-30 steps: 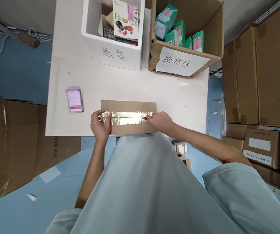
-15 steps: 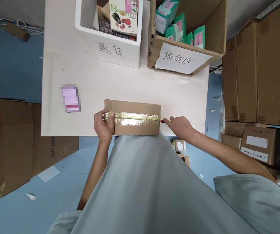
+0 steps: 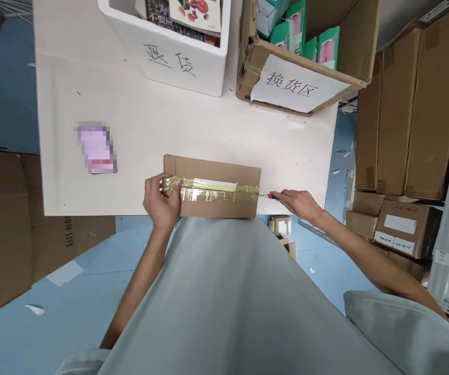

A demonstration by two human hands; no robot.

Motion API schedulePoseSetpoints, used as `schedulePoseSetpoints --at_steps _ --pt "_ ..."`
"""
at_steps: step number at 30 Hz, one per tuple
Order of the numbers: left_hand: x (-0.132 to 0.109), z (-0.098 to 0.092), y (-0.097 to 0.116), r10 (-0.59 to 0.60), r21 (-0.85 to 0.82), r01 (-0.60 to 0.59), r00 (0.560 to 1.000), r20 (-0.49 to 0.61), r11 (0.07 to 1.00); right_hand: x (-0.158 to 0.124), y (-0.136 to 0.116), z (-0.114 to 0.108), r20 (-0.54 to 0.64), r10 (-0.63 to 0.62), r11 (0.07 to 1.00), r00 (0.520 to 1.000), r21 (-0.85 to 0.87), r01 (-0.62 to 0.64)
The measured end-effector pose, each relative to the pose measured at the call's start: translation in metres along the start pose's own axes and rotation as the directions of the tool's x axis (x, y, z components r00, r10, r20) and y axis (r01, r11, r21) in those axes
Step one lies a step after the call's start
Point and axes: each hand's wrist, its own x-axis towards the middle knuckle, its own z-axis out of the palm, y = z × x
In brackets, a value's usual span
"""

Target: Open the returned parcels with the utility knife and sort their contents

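A closed brown cardboard box (image 3: 216, 205) lies at the front edge of the white table, with shiny clear tape along its middle. My left hand (image 3: 162, 200) grips the box's left end, thumb on top over the tape and fingers round the far side. My right hand (image 3: 298, 204) is closed on a small red and black tool (image 3: 273, 196) with a thin metal tip. That tip points left and is at the box's right end, by the tape; whether it touches cannot be told.
At the table's back stand a white foam box (image 3: 185, 65) with books and an open carton (image 3: 244, 78) with green and pink packages. A blurred pink item (image 3: 96, 148) lies left on the table (image 3: 138, 120). Large cartons (image 3: 437, 104) stand right; another (image 3: 1, 224) stands left.
The red and black tool in my right hand has drawn slightly right, and more of its thin tip shows. My left hand keeps hold of the box. The whole view has shifted a little.
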Motion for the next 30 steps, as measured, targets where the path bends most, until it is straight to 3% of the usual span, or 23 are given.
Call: schedulePoseSetpoints --at_steps 6,12,16,20,22,26,30 --pt "0.001 -0.001 -0.002 -0.005 -0.004 0.005 1.000 0.021 1.000 0.016 -0.002 0.012 -0.104 -0.036 0.993 0.994 0.111 0.047" --pt "0.004 -0.002 -0.004 0.001 -0.015 0.000 1.000 0.030 1.000 0.027 -0.005 0.046 -0.293 -0.007 0.901 0.956 0.413 0.133" --pt "0.013 -0.010 -0.018 -0.027 -0.049 0.026 1.000 -0.002 0.998 0.043 -0.036 0.061 -0.466 0.112 0.787 0.877 0.580 0.208" --pt "0.029 -0.028 -0.045 -0.064 -0.093 0.061 0.998 -0.025 0.994 0.065 -0.083 0.053 -0.564 0.168 0.695 0.809 0.650 0.309" --pt "0.036 -0.036 -0.058 -0.069 -0.103 0.065 0.997 -0.029 0.993 0.076 -0.102 0.046 -0.571 0.201 0.680 0.796 0.666 0.306" --pt "0.040 -0.045 -0.069 -0.107 -0.113 0.100 0.993 -0.058 0.989 0.093 -0.113 0.037 -0.459 0.460 0.597 0.760 0.794 0.118" --pt "0.033 -0.043 -0.067 -0.137 -0.091 0.128 0.986 -0.098 0.988 0.102 -0.109 0.038 -0.319 0.466 0.513 0.825 0.857 0.042"
